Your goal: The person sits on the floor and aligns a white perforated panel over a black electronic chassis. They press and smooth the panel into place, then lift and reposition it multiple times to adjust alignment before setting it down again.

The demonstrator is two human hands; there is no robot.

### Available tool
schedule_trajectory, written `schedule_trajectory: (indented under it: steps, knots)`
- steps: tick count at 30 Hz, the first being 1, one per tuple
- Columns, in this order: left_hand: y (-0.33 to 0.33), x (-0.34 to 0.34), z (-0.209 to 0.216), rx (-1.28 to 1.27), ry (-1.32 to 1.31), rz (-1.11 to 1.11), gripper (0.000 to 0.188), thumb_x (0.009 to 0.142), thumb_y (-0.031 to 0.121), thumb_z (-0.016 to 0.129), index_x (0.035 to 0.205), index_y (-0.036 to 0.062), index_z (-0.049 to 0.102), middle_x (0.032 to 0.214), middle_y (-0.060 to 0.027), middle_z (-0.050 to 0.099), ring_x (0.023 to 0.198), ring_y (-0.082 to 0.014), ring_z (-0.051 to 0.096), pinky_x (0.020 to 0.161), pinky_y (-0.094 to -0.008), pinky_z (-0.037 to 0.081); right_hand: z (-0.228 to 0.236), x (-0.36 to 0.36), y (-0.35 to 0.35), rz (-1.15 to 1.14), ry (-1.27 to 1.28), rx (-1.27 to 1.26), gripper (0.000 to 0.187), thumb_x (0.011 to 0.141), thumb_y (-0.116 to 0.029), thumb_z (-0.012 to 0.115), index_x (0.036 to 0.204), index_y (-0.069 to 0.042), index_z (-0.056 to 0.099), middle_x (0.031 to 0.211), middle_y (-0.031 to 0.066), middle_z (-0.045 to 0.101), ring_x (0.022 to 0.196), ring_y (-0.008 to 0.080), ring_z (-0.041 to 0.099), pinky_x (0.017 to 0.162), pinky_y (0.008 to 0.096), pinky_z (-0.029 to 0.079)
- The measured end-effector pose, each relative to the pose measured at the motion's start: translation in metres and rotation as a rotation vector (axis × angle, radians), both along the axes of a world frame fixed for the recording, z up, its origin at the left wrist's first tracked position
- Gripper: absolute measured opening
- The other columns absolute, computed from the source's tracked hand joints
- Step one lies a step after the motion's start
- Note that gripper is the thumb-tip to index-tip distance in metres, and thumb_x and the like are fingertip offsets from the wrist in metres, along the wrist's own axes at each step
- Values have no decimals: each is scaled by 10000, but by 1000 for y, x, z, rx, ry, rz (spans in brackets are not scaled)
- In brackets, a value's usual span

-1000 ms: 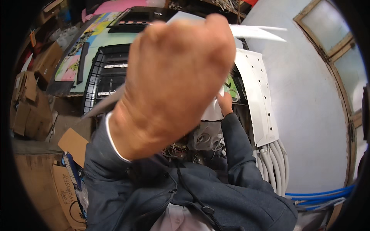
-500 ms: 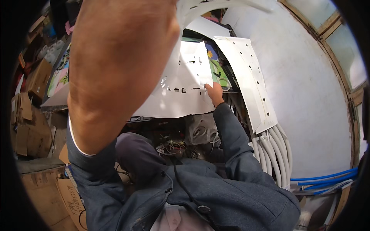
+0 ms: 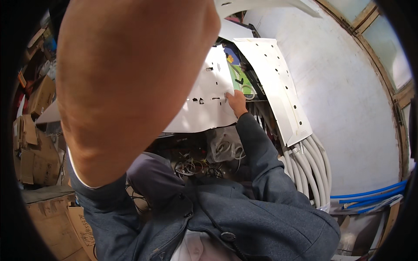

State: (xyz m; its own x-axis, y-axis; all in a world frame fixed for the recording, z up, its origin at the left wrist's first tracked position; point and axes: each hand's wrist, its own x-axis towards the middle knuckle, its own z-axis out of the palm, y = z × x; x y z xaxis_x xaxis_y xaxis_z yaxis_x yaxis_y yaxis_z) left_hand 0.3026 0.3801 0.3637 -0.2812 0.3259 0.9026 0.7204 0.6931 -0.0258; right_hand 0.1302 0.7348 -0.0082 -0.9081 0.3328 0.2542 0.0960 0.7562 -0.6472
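In front of me lies a white punched sheet (image 3: 204, 115) with several dark cut-outs. My right hand (image 3: 236, 103) grips its right edge, thumb on top and the other fingers hidden. Very close to the camera, my bare left forearm (image 3: 130, 87) rises across the view and covers the sheet's left part. The left hand itself is beyond the top edge. A curved white strip (image 3: 278, 3) arches at the top; whether it belongs to the sheet, I cannot tell. Under the sheet's right side shows a green and blue printed surface (image 3: 244, 80).
To the right stands a long white panel with holes (image 3: 283, 93), beside grey hoses (image 3: 311, 169) and blue tubes (image 3: 370, 193). Tangled wires (image 3: 191, 167) and a clear plastic bag (image 3: 224, 145) lie below the sheet. Cardboard boxes (image 3: 43, 158) are stacked at left.
My left forearm has come closer and shifted left, covering more of the view. The sheet and my right hand appear slightly farther left; the grip is kept.
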Motion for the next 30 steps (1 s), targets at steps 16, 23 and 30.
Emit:
schedule_trajectory:
  steps: [16, 23, 30]
  knots:
    - [-15, -33, -7, 78, -109, -21, 97, 890, 60, 606, 872, -26, 646, 743, -204, 638, 622, -279, 647, 600, -367, 488, -3, 5, 15, -13, -37, -105, 366, 869, -311, 695, 971, 40, 671, 1036, 263, 678, 1008, 465, 629, 862, 509, 497]
    - [-13, -27, -3, 75, -102, -15, 113, 899, 88, 611, 905, -15, 657, 762, -189, 653, 640, -265, 655, 616, -360, 498, 0, 1, 7, 10, -48, -134, 398, 863, -327, 698, 969, 56, 667, 1050, 275, 676, 1027, 465, 628, 872, 510, 499]
    - [-21, -8, 21, 49, -82, 54, 134, 908, 115, 617, 937, -5, 669, 782, -173, 668, 658, -251, 664, 631, -353, 509, 3, -7, -26, 84, -33, -164, 394, 861, -324, 697, 986, 49, 674, 1037, 281, 681, 1023, 465, 633, 882, 509, 496]
